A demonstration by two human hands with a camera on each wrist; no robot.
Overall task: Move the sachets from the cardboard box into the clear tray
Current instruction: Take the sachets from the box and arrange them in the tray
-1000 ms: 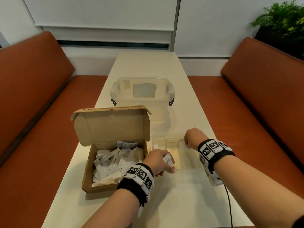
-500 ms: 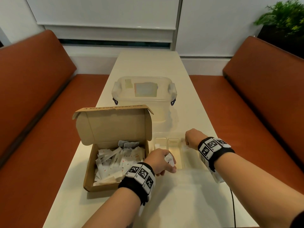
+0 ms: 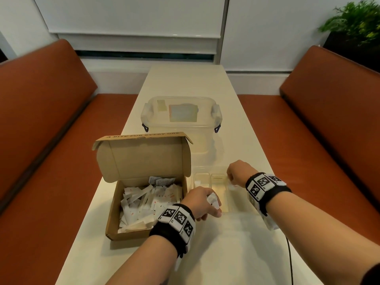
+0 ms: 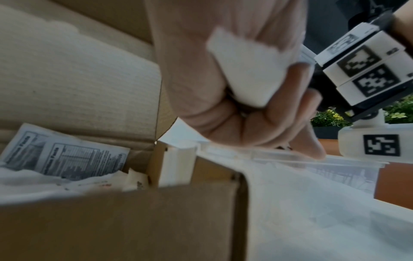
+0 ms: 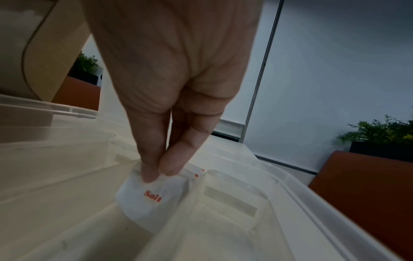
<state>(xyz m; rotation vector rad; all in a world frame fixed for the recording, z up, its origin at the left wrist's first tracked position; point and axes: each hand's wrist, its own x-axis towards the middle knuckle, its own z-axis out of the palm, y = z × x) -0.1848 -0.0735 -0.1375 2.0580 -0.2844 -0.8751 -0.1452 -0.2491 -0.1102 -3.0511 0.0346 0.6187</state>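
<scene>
Midway down a long pale worktop (image 3: 236,254), a person's two hands worked between an open cardboard box (image 3: 115,219) and a clear tray (image 3: 221,170) set just to its right. The right hand (image 3: 238,171) reached down into the tray, thumb and forefinger pinching the top edge of a white salt sachet (image 5: 147,199), its red "Salt" lettering legible from the wrist camera. That packet hung inside one of the tray's compartments, beside a divider wall; whether its lower edge touched the floor of the tray could not be told. The left hand (image 3: 202,202) hovered over the tray's near left corner, close to the box's right wall, its fingers curled tightly round a small bunch of white sachets (image 4: 248,70) whose corners stuck out of the fist. Inside the cardboard box a loose heap of sachets (image 3: 148,204) lay jumbled, mostly white with red print, and two grey-printed packets (image 3: 161,180) leaned at the back against the raised lid. Both wrists wore black bands carrying white blocks with square black-and-white markers. Beyond the box stood a lidded translucent storage container (image 3: 181,120) with dark clips at its sides. Rust-orange bench seats (image 3: 51,140) flanked the worktop, and a green potted plant (image 3: 355,23) sat behind the right-hand seat.
</scene>
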